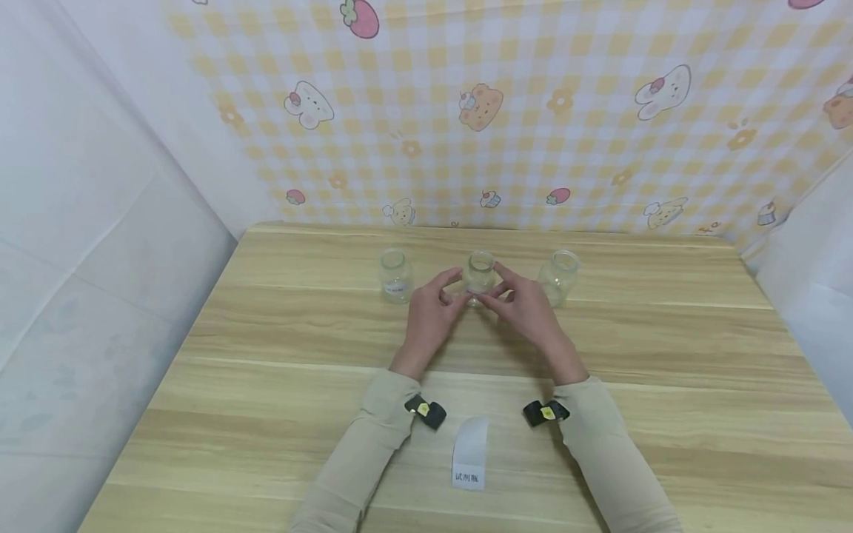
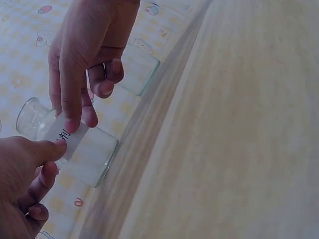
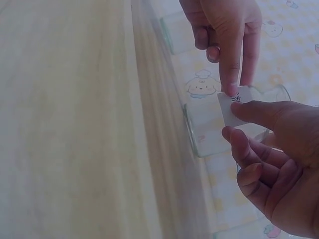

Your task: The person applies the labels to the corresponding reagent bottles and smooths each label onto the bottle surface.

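Your table (image 1: 693,355) spanned the frame's lower half; on it you had three jars (image 1: 478,277) mid-frame and a strip (image 1: 470,446) at bottom centre.

The label (image 3: 227,113) on the middle jar (image 1: 480,277) is partly covered by the left hand (image 1: 432,307) and the right hand (image 1: 528,307). The sticker (image 1: 396,288) on the left jar (image 1: 395,269) is too small to be read, and both sleeves (image 1: 346,463) are cut off by the head view's bottom edge.
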`<action>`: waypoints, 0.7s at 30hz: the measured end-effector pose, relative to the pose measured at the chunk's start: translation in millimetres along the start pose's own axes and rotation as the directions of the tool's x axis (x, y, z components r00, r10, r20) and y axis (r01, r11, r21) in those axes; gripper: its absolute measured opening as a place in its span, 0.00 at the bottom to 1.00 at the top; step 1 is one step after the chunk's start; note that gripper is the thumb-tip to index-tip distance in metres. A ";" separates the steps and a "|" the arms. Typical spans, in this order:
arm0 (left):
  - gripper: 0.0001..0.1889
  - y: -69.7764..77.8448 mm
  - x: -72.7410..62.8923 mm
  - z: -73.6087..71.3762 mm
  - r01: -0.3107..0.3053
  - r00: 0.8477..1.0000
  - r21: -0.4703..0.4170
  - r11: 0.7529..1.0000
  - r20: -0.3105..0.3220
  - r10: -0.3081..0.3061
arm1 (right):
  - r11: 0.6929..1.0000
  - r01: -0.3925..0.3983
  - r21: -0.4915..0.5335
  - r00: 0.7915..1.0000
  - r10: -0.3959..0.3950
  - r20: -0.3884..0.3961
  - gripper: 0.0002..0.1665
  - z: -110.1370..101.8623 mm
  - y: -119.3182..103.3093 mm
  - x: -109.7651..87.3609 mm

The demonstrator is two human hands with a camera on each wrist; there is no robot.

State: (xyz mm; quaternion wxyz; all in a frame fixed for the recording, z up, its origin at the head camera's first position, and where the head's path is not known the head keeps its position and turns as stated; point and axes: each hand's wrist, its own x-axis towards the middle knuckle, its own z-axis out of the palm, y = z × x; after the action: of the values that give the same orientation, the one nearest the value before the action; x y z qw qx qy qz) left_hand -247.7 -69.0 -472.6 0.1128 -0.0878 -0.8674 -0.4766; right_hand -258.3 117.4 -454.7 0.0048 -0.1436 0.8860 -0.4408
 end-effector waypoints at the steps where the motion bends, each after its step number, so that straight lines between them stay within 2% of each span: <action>1: 0.23 -0.1 -0.1 0.1 -0.001 1.000 -0.002 1.000 0.000 0.001 | 1.000 -0.002 0.002 1.000 0.002 0.002 0.40 -0.3 -0.1 -0.3; 14: 0.21 -0.5 -1.2 0.6 -0.022 1.000 -0.025 0.999 -0.014 0.022 | 0.999 0.003 0.038 0.999 -0.004 0.038 0.38 -4.4 -0.3 -2.2; 21: 0.20 -0.4 -1.5 1.5 -0.051 0.999 -0.040 0.998 -0.022 0.050 | 0.999 0.008 0.038 0.999 -0.010 0.030 0.36 -4.5 0.2 -3.2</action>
State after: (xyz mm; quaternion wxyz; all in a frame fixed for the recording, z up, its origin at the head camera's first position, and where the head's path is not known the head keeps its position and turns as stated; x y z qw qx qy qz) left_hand -246.5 -68.0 -474.1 0.1321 -0.1068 -0.8539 -0.4920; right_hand -255.9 121.8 -452.5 0.0191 -0.1542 0.8768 -0.4551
